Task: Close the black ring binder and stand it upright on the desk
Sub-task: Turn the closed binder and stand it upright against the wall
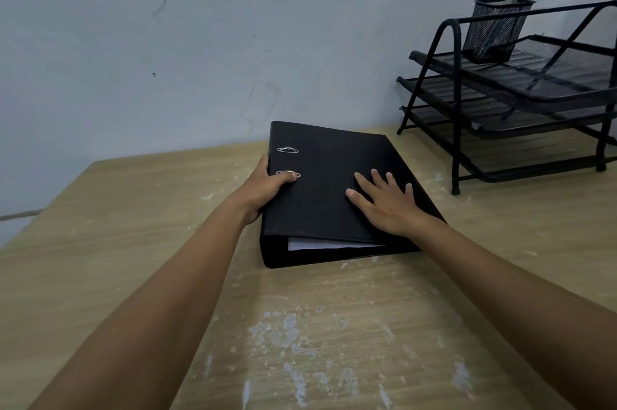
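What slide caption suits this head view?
Both hands press the closed black binder flat on the desk, not yet upright.

You are at an office desk, or a study corner set up like one. The wooden desk [117, 276] under your arms is a pale laminate top, scuffed with whitish marks, pushed against a plain blue-grey wall [167, 42]. Beyond your right hand [389, 205], well apart from it, stands a black wire letter tray [521, 99] with 3 tiers, the kind used for sorting paperwork. On its top tier sits a black mesh pen pot [494, 32] with a few writing tools sticking out. Under both your hands lies a black ring binder [334, 169], closed flat with white sheets [320, 244] showing at its near edge: filing stock, in keeping with the tray.
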`<state>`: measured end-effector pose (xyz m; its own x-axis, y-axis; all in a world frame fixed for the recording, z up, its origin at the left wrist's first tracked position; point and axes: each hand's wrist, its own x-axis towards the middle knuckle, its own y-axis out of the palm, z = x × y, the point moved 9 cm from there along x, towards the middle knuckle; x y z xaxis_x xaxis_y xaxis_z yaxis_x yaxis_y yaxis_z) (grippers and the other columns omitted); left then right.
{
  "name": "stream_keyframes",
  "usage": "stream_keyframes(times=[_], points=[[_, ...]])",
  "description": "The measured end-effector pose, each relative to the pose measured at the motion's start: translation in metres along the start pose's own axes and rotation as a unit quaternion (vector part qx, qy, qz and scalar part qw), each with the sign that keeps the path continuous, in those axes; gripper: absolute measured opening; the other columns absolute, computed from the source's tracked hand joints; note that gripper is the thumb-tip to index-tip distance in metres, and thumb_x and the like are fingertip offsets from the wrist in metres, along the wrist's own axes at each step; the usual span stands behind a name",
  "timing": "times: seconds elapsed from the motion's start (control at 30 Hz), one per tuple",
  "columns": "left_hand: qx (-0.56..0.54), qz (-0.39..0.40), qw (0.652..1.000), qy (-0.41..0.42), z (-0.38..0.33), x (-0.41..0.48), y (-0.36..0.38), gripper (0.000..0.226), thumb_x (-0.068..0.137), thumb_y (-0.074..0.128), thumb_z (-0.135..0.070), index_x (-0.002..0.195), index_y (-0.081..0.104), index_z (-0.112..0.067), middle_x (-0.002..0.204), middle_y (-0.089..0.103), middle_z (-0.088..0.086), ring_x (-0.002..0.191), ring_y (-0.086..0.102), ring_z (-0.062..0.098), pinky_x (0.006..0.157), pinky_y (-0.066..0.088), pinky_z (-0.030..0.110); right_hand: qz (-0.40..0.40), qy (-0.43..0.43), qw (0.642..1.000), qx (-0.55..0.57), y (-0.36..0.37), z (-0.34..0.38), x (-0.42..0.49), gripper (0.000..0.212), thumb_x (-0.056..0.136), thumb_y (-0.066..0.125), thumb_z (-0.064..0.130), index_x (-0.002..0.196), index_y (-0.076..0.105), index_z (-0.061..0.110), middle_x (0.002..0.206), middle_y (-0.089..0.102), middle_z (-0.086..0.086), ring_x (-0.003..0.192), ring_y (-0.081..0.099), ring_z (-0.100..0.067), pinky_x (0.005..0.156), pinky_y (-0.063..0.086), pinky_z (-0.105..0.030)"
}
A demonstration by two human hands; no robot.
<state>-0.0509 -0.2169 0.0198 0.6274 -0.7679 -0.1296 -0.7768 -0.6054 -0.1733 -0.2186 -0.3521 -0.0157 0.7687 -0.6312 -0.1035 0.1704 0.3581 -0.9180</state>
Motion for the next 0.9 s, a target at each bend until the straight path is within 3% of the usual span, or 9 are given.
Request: stream_keyframes(times=[0.17, 0.37, 0.47, 0.6, 0.7, 0.77, 0.9], points=[[-0.066, -0.028, 0.997, 0.000, 0.004, -0.003, 0.000, 0.050, 0.086, 0.064, -0.008, 0.131, 0.048, -0.022, 0.117, 0.068, 0.008, 0.087, 0.069, 0.021, 0.058, 0.058, 0.028, 0.005, -0.021, 1.000, -0.004, -0.001, 0.000, 0.005, 0.066, 0.096, 0.019, 0.064, 0.155, 0.008, 0.037, 0.165, -0.003, 0.000, 0.151, -0.011, -0.027, 0.117, -0.011, -0.054], [-0.133, -0.109, 0.985, 0.005, 0.011, -0.020, 0.001, 0.048, 0.085, 0.062, -0.002, 0.128, 0.048, -0.020, 0.104, 0.068, 0.003, 0.081, 0.067, 0.018, 0.054, 0.058, 0.027, 0.042, -0.065, 0.997, -0.005, -0.002, 0.001, 0.016, 0.057, 0.101, 0.018, 0.054, 0.155, 0.009, 0.038, 0.165, -0.002, 0.002, 0.152, -0.008, -0.024, 0.118, -0.010, -0.052], [-0.157, -0.163, 0.974, 0.017, 0.015, -0.032, 0.003, 0.049, 0.085, 0.060, -0.001, 0.127, 0.047, -0.020, 0.106, 0.067, 0.004, 0.079, 0.066, 0.016, 0.052, 0.057, 0.024, 0.062, -0.083, 0.995, -0.002, -0.004, 0.006, 0.023, 0.054, 0.104, 0.018, 0.046, 0.156, 0.009, 0.035, 0.165, -0.002, 0.004, 0.152, -0.008, -0.020, 0.120, -0.009, -0.050], [-0.166, -0.235, 0.957, 0.035, 0.026, -0.039, 0.006, 0.065, 0.074, 0.065, -0.010, 0.132, 0.039, -0.026, 0.126, 0.060, 0.004, 0.103, 0.066, 0.023, 0.085, 0.058, 0.043, 0.074, -0.096, 0.993, -0.004, -0.002, 0.013, 0.034, 0.053, 0.104, 0.016, 0.044, 0.156, 0.009, 0.035, 0.165, -0.001, 0.007, 0.152, -0.007, -0.018, 0.120, -0.008, -0.049], [-0.159, -0.272, 0.949, 0.022, 0.034, -0.043, 0.012, 0.080, 0.066, 0.060, -0.026, 0.139, 0.029, -0.039, 0.149, 0.040, 0.001, 0.127, 0.053, 0.023, 0.101, 0.049, 0.046, 0.080, -0.099, 0.992, -0.005, 0.000, 0.016, 0.044, 0.052, 0.104, 0.016, 0.046, 0.155, 0.010, 0.037, 0.165, 0.000, 0.009, 0.152, -0.006, -0.017, 0.120, -0.008, -0.048], [-0.153, -0.293, 0.944, 0.014, 0.039, -0.044, 0.016, 0.081, 0.067, 0.056, -0.030, 0.141, 0.024, -0.041, 0.156, 0.029, 0.000, 0.139, 0.039, 0.023, 0.108, 0.042, 0.045, 0.086, -0.096, 0.992, -0.005, 0.001, 0.017, 0.050, 0.052, 0.103, 0.015, 0.046, 0.155, 0.009, 0.039, 0.165, -0.001, 0.011, 0.152, -0.007, -0.016, 0.119, -0.008, -0.047], [-0.147, -0.335, 0.930, 0.021, 0.038, -0.052, 0.024, 0.085, 0.073, 0.052, -0.030, 0.146, 0.011, -0.042, 0.160, 0.019, -0.006, 0.144, 0.029, 0.021, 0.113, 0.036, 0.043, 0.081, -0.090, 0.993, -0.012, 0.002, 0.020, 0.062, 0.054, 0.102, 0.016, 0.050, 0.155, 0.010, 0.039, 0.165, 0.000, 0.011, 0.152, -0.006, -0.016, 0.120, -0.007, -0.047]])
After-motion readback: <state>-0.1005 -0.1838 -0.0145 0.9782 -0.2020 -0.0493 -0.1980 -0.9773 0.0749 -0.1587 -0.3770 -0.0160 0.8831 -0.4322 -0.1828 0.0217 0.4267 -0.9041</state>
